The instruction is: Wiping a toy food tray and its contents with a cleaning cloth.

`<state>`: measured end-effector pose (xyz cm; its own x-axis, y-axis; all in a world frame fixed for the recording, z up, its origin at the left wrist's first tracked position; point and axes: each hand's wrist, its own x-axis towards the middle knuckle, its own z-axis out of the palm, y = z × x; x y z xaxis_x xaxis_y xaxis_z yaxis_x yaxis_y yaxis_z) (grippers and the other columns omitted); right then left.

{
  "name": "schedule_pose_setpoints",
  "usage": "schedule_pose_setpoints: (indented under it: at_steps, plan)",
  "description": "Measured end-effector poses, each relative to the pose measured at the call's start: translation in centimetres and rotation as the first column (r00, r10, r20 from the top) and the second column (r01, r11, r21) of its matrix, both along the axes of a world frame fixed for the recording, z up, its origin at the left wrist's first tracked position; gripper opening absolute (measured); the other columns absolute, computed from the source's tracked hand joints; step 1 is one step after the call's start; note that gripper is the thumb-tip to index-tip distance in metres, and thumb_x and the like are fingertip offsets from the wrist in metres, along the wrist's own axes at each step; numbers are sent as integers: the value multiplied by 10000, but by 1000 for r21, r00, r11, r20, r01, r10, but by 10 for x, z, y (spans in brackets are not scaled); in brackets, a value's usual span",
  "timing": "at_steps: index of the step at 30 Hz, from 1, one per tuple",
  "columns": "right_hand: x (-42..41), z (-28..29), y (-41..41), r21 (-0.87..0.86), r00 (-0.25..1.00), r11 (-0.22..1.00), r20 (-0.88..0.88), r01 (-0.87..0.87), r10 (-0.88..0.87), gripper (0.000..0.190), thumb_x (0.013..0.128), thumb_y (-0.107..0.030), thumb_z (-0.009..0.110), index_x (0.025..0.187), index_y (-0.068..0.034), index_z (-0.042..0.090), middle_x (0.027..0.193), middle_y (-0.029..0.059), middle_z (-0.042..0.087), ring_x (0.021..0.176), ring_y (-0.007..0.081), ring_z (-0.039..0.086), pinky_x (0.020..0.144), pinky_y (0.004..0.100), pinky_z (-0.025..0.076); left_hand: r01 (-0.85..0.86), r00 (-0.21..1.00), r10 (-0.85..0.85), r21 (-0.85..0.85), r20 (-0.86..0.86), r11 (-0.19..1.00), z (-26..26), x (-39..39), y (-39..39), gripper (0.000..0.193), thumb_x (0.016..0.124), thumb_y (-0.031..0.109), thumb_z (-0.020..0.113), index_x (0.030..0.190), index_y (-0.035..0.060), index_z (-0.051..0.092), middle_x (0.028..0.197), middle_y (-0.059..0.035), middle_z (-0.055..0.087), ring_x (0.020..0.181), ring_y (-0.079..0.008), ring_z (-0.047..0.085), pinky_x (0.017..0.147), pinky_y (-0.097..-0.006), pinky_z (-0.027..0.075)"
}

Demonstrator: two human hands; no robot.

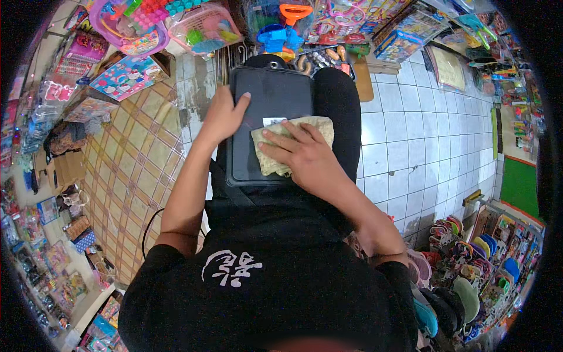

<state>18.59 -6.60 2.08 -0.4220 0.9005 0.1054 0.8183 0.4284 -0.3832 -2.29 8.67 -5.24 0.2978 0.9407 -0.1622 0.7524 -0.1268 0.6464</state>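
Observation:
A dark grey rectangular board with rounded corners (275, 92) lies across my lap, with a metal-rimmed hole at its far edge and a small white label (273, 122) near its middle. My left hand (226, 110) grips the board's left edge, thumb on top and fingers hidden beyond the edge. Under my right hand (303, 147) is a folded, pale yellowish cloth (323, 127), pressed flat with spread fingers on the board's near right part. The cloth reaches past the board's right edge and touches the corner of the label.
Toy baskets (204, 28) and a bag of plastic toys (281, 39) stand beyond my knees. A patterned box (132, 77) is at the far left. Racks of slippers (466, 295) stand at the near right. White floor tiles (422, 132) lie to the right, with packaged goods around.

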Motion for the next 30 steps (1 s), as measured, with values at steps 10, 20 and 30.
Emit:
schedule_pose_setpoints:
  at_steps: [10,20,30]
  plan:
    - [5,3,-1,125,998,991,50,-47,41,377,861,-187,557,1219,-195,674,1370,21,602,1335,279,498,1091,520,363,7,1000,-7,255,-1,967,-6,15,-16,538,955,344,592,1396,48,504,1393,-243,449,1277,-437,445,1056,-527,372]
    - [34,-7,26,62,989,994,114,85,-92,540,735,-48,660,1255,-192,660,1387,18,598,1347,303,487,1098,518,361,-34,947,-23,170,321,985,-22,49,30,258,921,220,660,1116,65,725,1105,-188,650,1103,-335,606,983,-382,456]
    - [33,-22,40,59,989,996,127,70,-77,389,873,-182,553,1243,-202,673,1373,9,608,1343,302,487,1079,538,361,-20,956,-19,131,292,991,-27,46,29,252,955,211,625,1144,66,707,1128,-179,630,1104,-328,606,987,-373,451]
